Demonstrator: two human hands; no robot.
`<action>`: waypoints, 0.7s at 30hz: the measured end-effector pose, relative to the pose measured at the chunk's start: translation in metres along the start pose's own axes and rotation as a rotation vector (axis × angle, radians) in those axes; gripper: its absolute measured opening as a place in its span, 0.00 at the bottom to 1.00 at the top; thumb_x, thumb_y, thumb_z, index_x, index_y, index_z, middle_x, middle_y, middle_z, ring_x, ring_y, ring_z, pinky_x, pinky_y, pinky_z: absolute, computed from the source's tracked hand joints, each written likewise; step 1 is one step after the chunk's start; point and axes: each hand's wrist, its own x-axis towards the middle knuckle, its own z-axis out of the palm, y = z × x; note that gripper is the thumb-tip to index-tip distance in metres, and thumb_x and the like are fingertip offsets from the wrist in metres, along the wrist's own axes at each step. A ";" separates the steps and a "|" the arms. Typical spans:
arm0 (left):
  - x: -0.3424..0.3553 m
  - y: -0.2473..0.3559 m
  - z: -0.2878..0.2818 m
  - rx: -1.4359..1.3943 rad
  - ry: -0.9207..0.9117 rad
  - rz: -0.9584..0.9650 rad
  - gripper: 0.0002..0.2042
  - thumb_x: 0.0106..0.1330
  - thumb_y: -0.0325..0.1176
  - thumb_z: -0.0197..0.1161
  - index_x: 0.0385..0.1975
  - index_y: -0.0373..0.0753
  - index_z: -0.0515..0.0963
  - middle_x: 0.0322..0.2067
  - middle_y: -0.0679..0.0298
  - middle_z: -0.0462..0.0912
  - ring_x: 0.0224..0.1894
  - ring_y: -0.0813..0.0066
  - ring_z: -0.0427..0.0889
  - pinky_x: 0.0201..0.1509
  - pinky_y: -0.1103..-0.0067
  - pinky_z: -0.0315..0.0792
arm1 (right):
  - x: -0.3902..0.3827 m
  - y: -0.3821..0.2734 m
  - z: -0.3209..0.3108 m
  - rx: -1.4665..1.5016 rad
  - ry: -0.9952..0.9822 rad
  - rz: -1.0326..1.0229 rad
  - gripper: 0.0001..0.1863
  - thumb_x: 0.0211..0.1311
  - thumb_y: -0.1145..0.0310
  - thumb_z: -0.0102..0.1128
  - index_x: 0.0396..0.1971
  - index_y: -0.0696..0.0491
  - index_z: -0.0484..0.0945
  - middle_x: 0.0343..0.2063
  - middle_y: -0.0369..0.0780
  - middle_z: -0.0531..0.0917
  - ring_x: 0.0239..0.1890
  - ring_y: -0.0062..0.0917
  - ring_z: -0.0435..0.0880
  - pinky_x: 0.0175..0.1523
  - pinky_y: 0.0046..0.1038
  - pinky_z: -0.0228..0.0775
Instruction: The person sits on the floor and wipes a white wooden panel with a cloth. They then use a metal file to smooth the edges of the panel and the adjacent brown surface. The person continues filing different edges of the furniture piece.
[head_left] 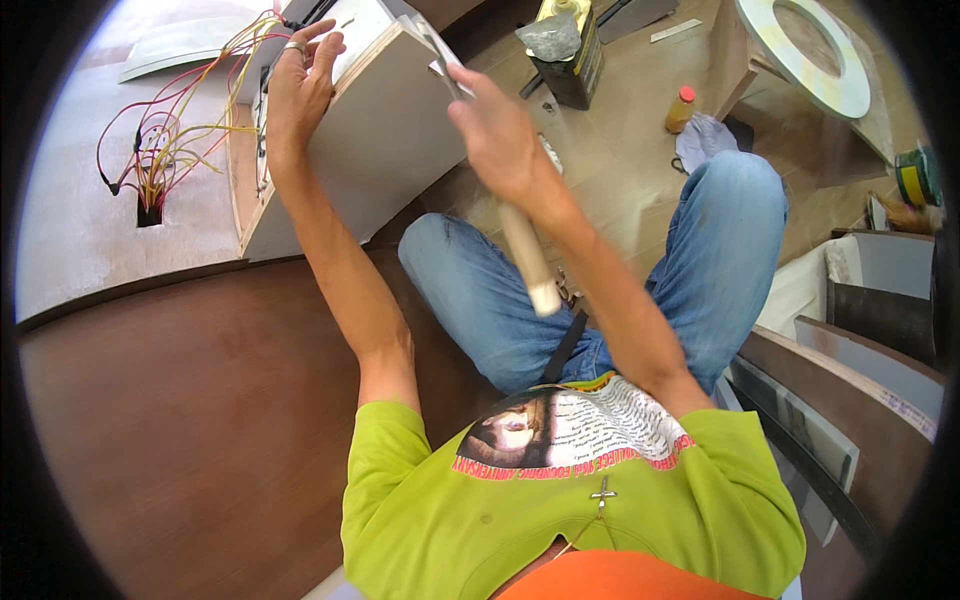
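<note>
My right hand (500, 140) is wrapped around a hammer with a pale wooden handle (528, 262). The handle hangs down below my fist, and the grey metal end above it is blurred by motion beside the corner of a white box-like panel unit (370, 140). My left hand (303, 90), with a ring on one finger, lies at the upper edge of that unit. Its fingers are partly stretched and apart, with nothing plainly held. Close to the left hand, red, yellow and black wires (205, 120) run in loops from a cut-out in a whitish board.
Ahead stand a dark metal can (575, 75) with a plastic bag on top and a red-capped bottle (680, 108). A white ring (808, 55) rests on a wooden piece at far right. Boards and panels (860, 360) lean at my right. A brown board (200, 400) spreads at left.
</note>
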 end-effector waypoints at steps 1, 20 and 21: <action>0.009 -0.009 0.007 -0.056 0.017 0.072 0.22 0.80 0.45 0.56 0.62 0.33 0.74 0.46 0.58 0.87 0.42 0.81 0.80 0.46 0.84 0.71 | -0.003 0.002 0.001 -0.020 0.066 -0.140 0.25 0.73 0.66 0.52 0.66 0.58 0.70 0.54 0.62 0.80 0.58 0.56 0.79 0.64 0.43 0.71; 0.011 0.002 0.004 -0.039 0.027 0.098 0.21 0.77 0.44 0.59 0.60 0.36 0.77 0.41 0.61 0.89 0.26 0.84 0.75 0.32 0.83 0.70 | -0.014 0.030 0.004 0.016 0.043 0.042 0.25 0.74 0.62 0.51 0.67 0.55 0.71 0.58 0.56 0.80 0.61 0.50 0.80 0.66 0.41 0.70; 0.002 0.004 -0.008 -0.049 0.029 0.014 0.21 0.77 0.44 0.59 0.60 0.36 0.77 0.42 0.59 0.89 0.28 0.84 0.76 0.33 0.83 0.70 | -0.002 0.053 0.010 0.027 0.005 0.062 0.25 0.74 0.63 0.51 0.67 0.55 0.71 0.58 0.57 0.80 0.61 0.51 0.80 0.67 0.41 0.70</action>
